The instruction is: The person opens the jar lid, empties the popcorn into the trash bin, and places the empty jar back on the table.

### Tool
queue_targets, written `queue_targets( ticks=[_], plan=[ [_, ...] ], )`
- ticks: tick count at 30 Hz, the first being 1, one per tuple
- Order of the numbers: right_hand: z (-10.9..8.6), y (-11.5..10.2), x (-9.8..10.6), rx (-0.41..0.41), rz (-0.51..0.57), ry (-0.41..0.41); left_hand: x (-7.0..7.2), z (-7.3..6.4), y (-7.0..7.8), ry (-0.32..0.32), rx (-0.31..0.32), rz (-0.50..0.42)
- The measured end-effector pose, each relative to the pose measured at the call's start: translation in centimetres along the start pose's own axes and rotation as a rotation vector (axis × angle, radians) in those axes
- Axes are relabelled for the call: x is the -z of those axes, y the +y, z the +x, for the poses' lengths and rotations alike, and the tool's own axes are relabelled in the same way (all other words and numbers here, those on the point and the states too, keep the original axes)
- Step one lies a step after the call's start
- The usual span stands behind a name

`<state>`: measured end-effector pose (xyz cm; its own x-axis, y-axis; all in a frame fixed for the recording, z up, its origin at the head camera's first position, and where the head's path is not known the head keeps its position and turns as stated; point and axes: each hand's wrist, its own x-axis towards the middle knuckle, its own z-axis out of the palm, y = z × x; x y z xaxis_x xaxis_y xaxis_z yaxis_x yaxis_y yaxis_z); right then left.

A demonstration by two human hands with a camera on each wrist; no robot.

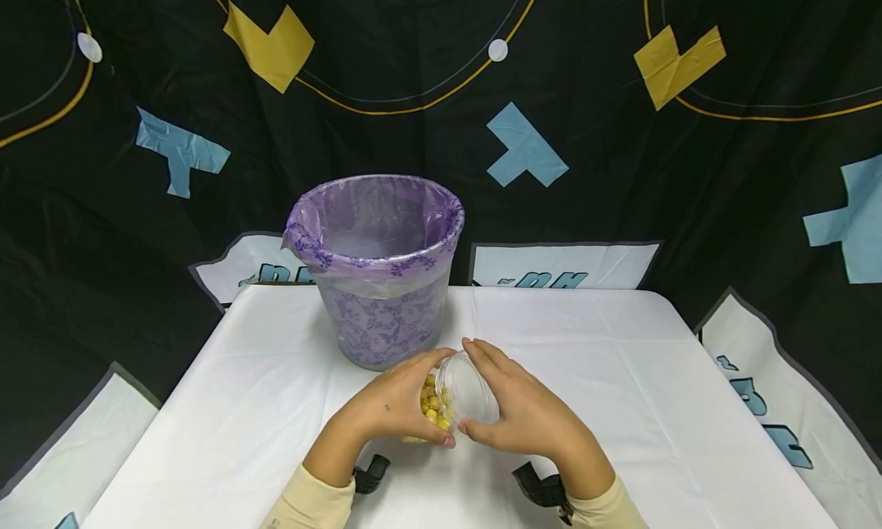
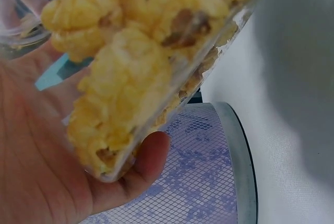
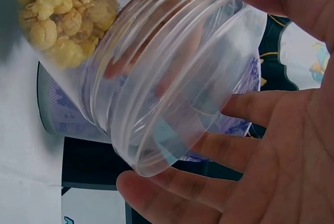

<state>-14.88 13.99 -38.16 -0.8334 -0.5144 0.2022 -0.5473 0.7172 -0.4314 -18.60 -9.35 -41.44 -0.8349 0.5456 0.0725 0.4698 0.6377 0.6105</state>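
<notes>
A clear plastic jar (image 1: 443,391) of yellow popcorn (image 1: 431,400) is tilted over the table, its mouth end toward the right. My left hand (image 1: 389,399) grips the jar body, thumb on the near side and fingers on the far side. My right hand (image 1: 527,403) holds the translucent lid (image 3: 182,98) at the mouth end, thumb and fingers spread around its rim. In the right wrist view the lid lies against the threaded neck (image 3: 99,93); whether it is screwed tight I cannot tell. Popcorn (image 2: 125,72) fills much of the left wrist view.
Just beyond my hands stands a purple patterned waste bin (image 1: 386,322), lined with a purple bag (image 1: 306,234) folded over its rim. A white cloth covers the table (image 1: 620,376). Behind hangs a black backdrop (image 1: 386,138) with yellow and blue shapes.
</notes>
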Motion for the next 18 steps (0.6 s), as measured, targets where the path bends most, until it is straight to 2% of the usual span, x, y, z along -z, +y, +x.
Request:
queue_targets(
  ticks=[10,18],
  plan=[
    [-0.1,0.5,0.5,-0.067,-0.006,0.036,-0.1,0.0,0.0,0.014,-0.014,-0.001],
    [-0.3,0.8,1.1,-0.129,-0.050,0.078,-0.1,0.0,0.0,0.012,-0.008,-0.010]
  ],
)
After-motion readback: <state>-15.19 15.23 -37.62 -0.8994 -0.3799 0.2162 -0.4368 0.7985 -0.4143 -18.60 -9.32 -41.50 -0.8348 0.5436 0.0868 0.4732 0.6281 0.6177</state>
